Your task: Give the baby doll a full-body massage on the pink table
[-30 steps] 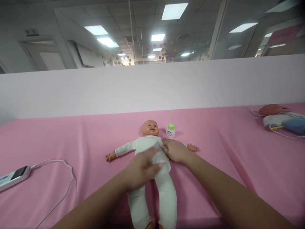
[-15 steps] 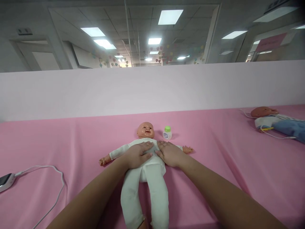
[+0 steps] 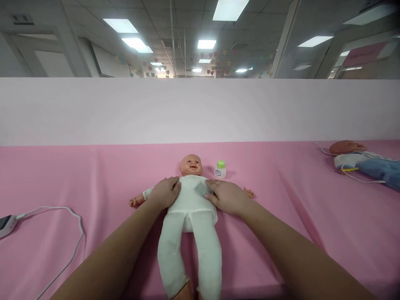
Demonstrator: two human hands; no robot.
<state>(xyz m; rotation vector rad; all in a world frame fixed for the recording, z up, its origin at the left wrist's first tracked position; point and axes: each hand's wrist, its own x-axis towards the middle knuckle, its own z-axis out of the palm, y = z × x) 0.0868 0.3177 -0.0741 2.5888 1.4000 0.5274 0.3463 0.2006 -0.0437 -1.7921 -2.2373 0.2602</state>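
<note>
A baby doll (image 3: 192, 196) in a white cloth suit lies on its back, head away from me, arms spread. My left hand (image 3: 165, 193) rests palm down over the doll's shoulder and upper arm on the left, fingers stretched out and close together. On the other side of the chest, my right hand (image 3: 227, 196) lies flat with its fingers toward the middle and its thumb apart. Neither hand grips anything that I can see; my palms are hidden. Just beyond my right hand stands a small clear bottle (image 3: 220, 171) with a green cap, beside the doll's head.
A pink sheet (image 3: 268, 250) covers the table, with a white partition (image 3: 200, 110) behind it. At the far right lies a second doll (image 3: 371, 164) in blue and white, with thin tubes. A white device (image 3: 8, 226) with a cable (image 3: 79, 229) lies at the left.
My left hand has slid from the middle of the doll's chest out to the shoulder on the left. My right hand has shifted slightly outward to the right. The view has tilted down a little.
</note>
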